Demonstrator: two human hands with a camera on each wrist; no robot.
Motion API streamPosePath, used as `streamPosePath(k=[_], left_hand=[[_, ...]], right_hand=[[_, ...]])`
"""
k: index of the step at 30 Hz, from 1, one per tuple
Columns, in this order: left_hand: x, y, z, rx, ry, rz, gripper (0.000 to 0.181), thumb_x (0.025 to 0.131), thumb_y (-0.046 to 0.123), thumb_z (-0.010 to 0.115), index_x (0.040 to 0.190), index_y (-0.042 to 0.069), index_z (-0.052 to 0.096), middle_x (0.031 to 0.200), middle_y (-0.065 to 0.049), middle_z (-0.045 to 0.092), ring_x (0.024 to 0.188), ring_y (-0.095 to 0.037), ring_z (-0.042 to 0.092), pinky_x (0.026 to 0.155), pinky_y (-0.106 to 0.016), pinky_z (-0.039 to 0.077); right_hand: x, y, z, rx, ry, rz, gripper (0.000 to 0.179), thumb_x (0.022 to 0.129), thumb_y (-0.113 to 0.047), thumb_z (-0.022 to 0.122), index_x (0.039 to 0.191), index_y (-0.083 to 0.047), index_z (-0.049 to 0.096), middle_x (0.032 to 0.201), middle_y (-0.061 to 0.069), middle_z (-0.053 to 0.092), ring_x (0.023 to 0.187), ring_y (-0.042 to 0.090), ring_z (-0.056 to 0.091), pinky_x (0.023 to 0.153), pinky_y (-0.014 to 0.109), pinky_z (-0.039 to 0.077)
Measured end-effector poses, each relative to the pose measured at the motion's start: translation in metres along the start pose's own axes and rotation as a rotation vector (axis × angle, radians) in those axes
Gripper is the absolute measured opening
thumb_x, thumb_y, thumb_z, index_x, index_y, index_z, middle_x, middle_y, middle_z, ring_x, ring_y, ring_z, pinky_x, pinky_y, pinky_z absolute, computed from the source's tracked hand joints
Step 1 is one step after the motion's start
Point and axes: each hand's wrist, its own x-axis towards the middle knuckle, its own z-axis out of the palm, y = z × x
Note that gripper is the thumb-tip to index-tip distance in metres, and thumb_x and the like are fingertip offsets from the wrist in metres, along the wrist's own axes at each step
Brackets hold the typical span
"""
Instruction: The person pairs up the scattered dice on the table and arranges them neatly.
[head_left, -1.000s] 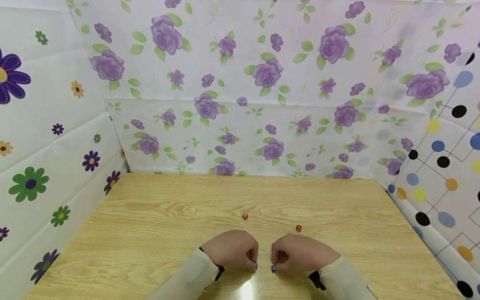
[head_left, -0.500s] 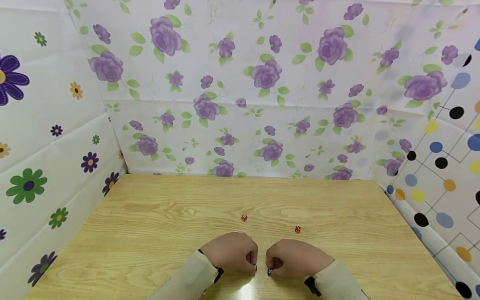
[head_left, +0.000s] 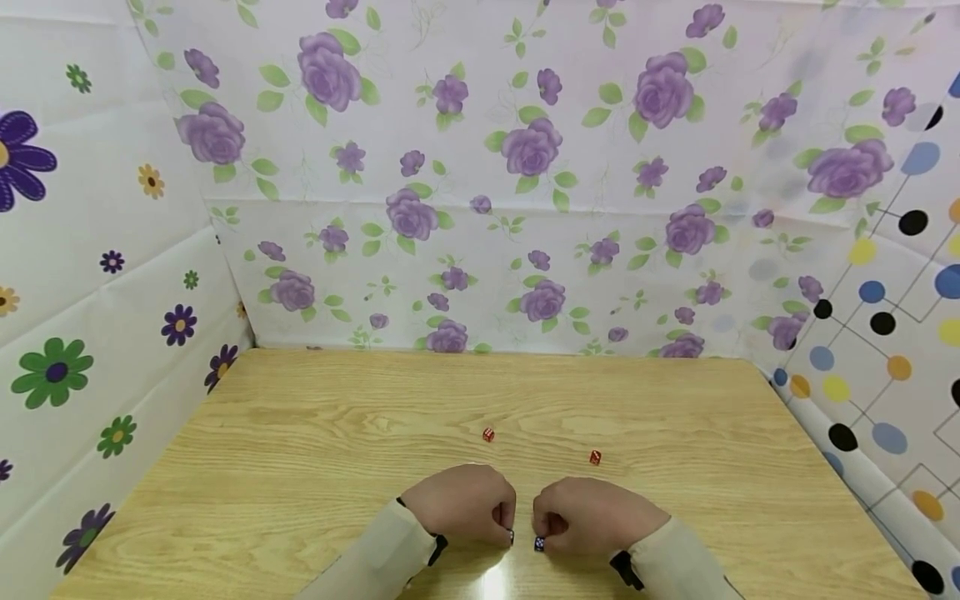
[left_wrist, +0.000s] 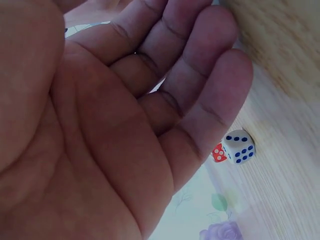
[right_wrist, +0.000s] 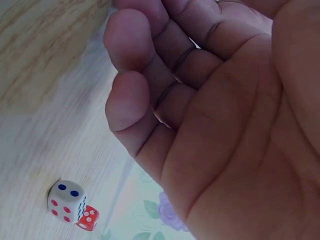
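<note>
Just left of centre near the table's front, my left hand (head_left: 467,504) pinches a small dark die (head_left: 512,537) between thumb and forefinger; only a sliver of it shows. Facing it across a narrow gap, my right hand (head_left: 592,517) pinches a dark blue die (head_left: 539,544) with white pips, low over the wood. Both held dice are out of sight in the wrist views. Past the left little finger lies a white die (left_wrist: 238,147) with blue pips. Another white die (right_wrist: 66,202), with blue and red pips, lies beyond the right hand's fingers.
Two red dice with white pips lie farther back on the wooden table (head_left: 337,433): one red die (head_left: 488,435) ahead of the left hand, another red die (head_left: 595,457) ahead of the right. Printed cloth walls (head_left: 465,175) enclose the table's back and sides.
My right hand has shifted a little left and toward me with its die, narrowing the gap to the left hand. The left hand has stayed nearly in place. The red dice lie as before.
</note>
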Motion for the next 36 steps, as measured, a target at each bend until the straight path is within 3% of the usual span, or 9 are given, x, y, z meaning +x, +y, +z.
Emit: streamPosePath(k=[8,16,23,30,36], left_hand=[[-0.001,-0.005,0.000,-0.053,-0.008,-0.014,0.013,0.078,0.023,0.073,0.073,0.027,0.062,0.069,0.019,0.056,0.062,0.001,0.052,0.058,-0.019,0.044],[0.000,-0.006,0.000,-0.024,-0.019,-0.001,0.015,0.077,0.026,0.076,0.072,0.029,0.063,0.069,0.021,0.057,0.064,0.004,0.053,0.059,-0.016,0.044],[0.001,-0.003,0.002,-0.086,-0.040,0.005,0.014,0.078,0.024,0.075,0.074,0.027,0.063,0.068,0.018,0.058,0.061,0.002,0.052,0.058,-0.018,0.045],[-0.003,0.001,-0.005,-0.033,0.005,-0.062,0.015,0.075,0.024,0.077,0.072,0.028,0.063,0.070,0.020,0.057,0.065,0.003,0.053,0.059,-0.018,0.045],[-0.007,0.001,-0.005,-0.028,-0.019,-0.102,0.017,0.073,0.024,0.079,0.070,0.028,0.063,0.069,0.020,0.057,0.065,0.002,0.053,0.059,-0.019,0.045]], right_hand=[[0.002,-0.005,-0.002,0.002,-0.018,0.042,0.016,0.082,-0.023,0.071,0.075,-0.031,0.058,0.070,-0.019,0.051,0.060,-0.003,0.044,0.057,0.018,0.041],[0.002,-0.006,-0.002,-0.002,0.001,0.008,0.017,0.081,-0.016,0.070,0.076,-0.028,0.060,0.071,-0.019,0.052,0.061,-0.004,0.044,0.058,0.017,0.041],[0.002,-0.008,-0.008,0.006,0.015,0.006,0.016,0.079,-0.014,0.072,0.077,-0.026,0.062,0.073,-0.018,0.055,0.062,-0.003,0.046,0.059,0.017,0.043],[0.006,-0.010,-0.011,0.010,-0.013,0.008,0.014,0.082,-0.018,0.072,0.076,-0.028,0.065,0.075,-0.023,0.056,0.066,-0.006,0.051,0.063,0.016,0.045],[0.010,-0.010,-0.007,-0.001,-0.025,0.014,0.014,0.082,-0.020,0.073,0.076,-0.029,0.064,0.074,-0.024,0.056,0.065,-0.007,0.052,0.062,0.016,0.045]])
